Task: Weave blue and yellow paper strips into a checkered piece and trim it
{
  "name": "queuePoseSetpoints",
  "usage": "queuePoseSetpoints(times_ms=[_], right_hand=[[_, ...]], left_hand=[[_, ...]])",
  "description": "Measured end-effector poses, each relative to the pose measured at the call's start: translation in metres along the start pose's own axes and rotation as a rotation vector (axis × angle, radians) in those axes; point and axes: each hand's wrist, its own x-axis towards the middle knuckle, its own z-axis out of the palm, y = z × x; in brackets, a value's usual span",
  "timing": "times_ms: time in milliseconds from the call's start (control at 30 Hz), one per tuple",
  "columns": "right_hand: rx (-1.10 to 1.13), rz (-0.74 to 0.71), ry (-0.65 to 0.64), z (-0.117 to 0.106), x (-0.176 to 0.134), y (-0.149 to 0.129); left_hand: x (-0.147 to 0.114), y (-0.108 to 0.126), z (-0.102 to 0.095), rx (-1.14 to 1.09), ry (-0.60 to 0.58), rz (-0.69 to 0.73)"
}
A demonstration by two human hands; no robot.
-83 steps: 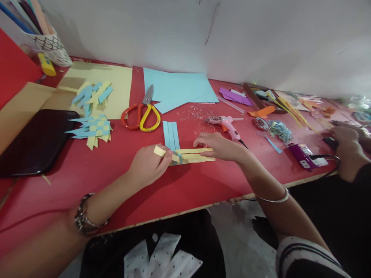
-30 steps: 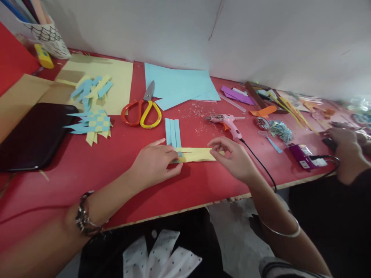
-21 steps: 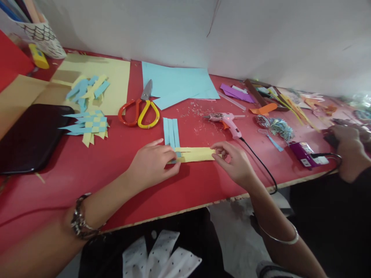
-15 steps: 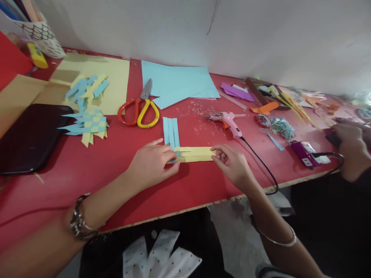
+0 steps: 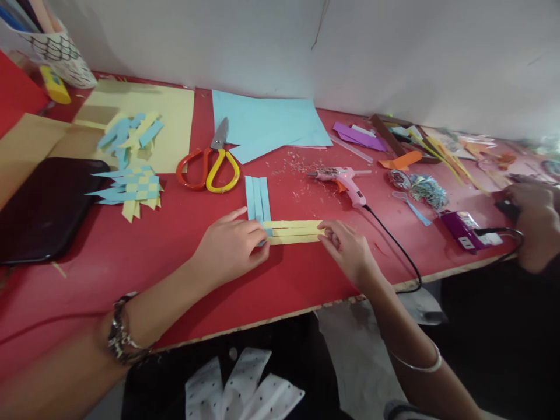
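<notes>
Yellow strips [image 5: 297,231] lie flat between the hands, long axis left-right. Left hand [image 5: 230,242] covers their crossing with the blue strips [image 5: 258,198], which run away from the body; left is nearer those. Left fingers bent over the crossing, grip hidden. Right hand [image 5: 345,245] has thumb and forefinger at the yellow ends; pinch or light touch, can't tell. Red table [image 5: 280,280]; scissors [image 5: 220,135] and glue gun [image 5: 350,184] sit beyond the hands.
</notes>
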Motion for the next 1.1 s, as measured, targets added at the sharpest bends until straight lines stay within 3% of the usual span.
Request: queuePoseSetpoints(times_ms=[667,733,900,1100], right_hand=[[-0.153,0.033,-0.023,0.004,0.002,0.001],[-0.207,0.041,0.031,0.003,0.0,0.004],[-0.337,0.033,0.312,-0.007,-0.009,-0.008],[-0.22,-0.288,-0.124,0.011,-0.013,-0.048]], left_hand=[[0.001,0.0,-0.001,-0.012,-0.012,-0.002],[0.0,0.0,-0.001,-0.007,-0.009,-0.006],[0.0,0.0,-0.001,-0.003,-0.004,-0.009],[0.0,-0.004,-0.003,-0.047,-0.078,0.029]])
